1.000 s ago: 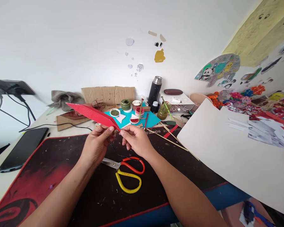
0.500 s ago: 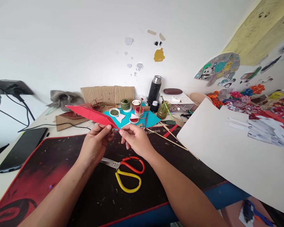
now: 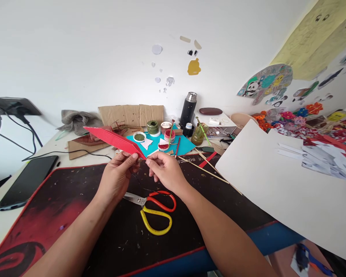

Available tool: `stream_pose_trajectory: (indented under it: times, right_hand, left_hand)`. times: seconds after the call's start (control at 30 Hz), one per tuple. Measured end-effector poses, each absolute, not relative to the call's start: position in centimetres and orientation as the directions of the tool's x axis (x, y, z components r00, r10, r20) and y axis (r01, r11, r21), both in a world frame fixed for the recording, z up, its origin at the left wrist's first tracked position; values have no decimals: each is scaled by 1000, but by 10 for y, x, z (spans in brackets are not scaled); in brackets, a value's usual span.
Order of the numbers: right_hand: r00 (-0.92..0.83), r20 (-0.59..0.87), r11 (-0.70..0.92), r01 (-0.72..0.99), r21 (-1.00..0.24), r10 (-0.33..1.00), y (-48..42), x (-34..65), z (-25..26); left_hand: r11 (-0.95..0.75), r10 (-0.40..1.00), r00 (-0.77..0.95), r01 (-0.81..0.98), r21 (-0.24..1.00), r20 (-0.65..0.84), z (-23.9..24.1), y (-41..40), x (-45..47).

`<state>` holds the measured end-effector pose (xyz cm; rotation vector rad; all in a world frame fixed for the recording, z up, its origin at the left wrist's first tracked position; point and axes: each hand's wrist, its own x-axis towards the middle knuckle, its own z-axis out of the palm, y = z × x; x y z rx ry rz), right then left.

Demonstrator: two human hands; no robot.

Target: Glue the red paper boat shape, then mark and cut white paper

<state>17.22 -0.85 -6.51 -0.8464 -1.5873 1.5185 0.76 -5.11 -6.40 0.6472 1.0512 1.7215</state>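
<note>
A folded piece of red corrugated cardboard (image 3: pixel 115 141) is held above the dark mat, slanting up to the left. My left hand (image 3: pixel 123 165) is closed on its lower right part, the thumb on top. At the pointed right tip of the cardboard, my right hand (image 3: pixel 163 168) pinches with thumb and index finger. The fingers cover most of that tip. Below my hands, scissors (image 3: pixel 150 207) with one red and one yellow handle lie on the mat, blades pointing left and partly hidden by my left wrist.
Open paint jars (image 3: pixel 153 128) stand on a blue sheet (image 3: pixel 187 143) at the back, near a black flask (image 3: pixel 189 107). Thin wooden sticks (image 3: pixel 207 171) lie right of my hands, beside a large white sheet (image 3: pixel 282 184). A phone (image 3: pixel 27 182) lies at the left.
The red cardboard has shifted very slightly to the right, its far left tip too. Both hands keep their hold, and the scissors have not moved.
</note>
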Motion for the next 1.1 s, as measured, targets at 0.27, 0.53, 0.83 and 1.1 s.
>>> stream_pose_trajectory:
  times: [0.27,0.53,0.83,1.1]
  right_hand:
    - [-451,100,99,-26,-995,887,-9,173,-64]
    - [-506,75,98,18,-995,859,-11,173,-65]
    - [-526,8,-38,-76,-996,851,-7,174,-60]
    - [-603,-101,-311,-255,-915,791,-5,179,-52]
  left_hand:
    - [-124,925,-374,-454,883,-63,-61,-50,7]
    - [-136,939,-345,-333,933,13,-61,-54,11]
    - [-167,942,-328,-285,944,67,-57,-58,14]
    - [-218,920,-391,-424,879,40,-56,-54,5]
